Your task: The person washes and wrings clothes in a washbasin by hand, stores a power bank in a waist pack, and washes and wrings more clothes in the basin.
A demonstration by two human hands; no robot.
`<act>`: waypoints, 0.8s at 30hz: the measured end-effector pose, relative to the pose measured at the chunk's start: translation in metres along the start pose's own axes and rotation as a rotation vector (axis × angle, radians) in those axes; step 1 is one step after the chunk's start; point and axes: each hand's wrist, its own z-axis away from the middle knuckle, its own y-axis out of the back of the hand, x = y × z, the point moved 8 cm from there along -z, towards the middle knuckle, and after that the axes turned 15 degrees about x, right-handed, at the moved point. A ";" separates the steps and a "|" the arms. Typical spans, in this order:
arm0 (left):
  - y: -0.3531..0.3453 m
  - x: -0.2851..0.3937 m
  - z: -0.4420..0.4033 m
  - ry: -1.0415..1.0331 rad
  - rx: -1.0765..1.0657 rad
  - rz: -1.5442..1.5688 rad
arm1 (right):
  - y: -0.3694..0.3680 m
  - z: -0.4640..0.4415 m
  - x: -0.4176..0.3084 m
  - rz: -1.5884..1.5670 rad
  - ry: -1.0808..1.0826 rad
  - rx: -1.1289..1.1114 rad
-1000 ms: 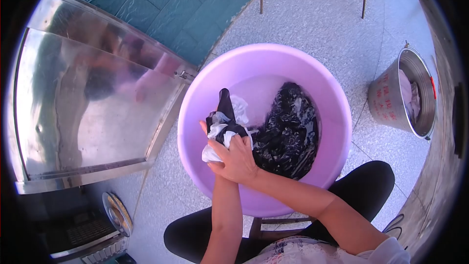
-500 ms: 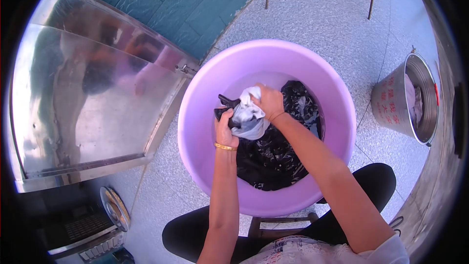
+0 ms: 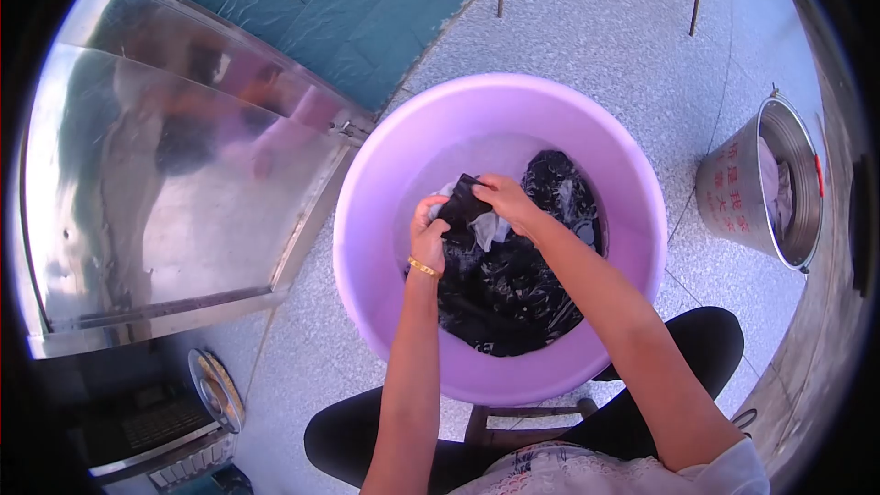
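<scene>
Pink basin (image 3: 368, 257), round, on speckled floor (image 3: 302, 357): holds sudsy water (image 3: 435, 160) and, toward its right side and near edge, a dark wet cloth mass (image 3: 513, 298).
Black-and-white cloth (image 3: 465, 204), one, bunched: held over the basin's interior, just left of its middle.
Left hand (image 3: 428, 234), gold bracelet (image 3: 423, 267) at the wrist: fingers closed on the cloth's left side, over the basin.
Right hand (image 3: 504, 200): thumb and fingers pinching the cloth's right side, over the basin.
Metal bucket (image 3: 733, 183), tilted, fabric (image 3: 775, 188) inside: right of the basin.
Metal cabinet (image 3: 174, 183), reflective: left of the basin.
</scene>
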 end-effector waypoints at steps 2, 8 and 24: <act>0.005 0.003 0.004 0.076 0.013 0.048 | 0.002 0.012 0.005 -0.086 -0.058 -0.013; 0.056 -0.033 -0.004 -0.101 0.006 -1.154 | 0.004 0.026 -0.021 -0.657 -0.147 0.010; -0.026 0.060 0.062 -0.518 -0.224 -0.665 | 0.008 0.093 -0.098 -0.393 -0.060 -0.195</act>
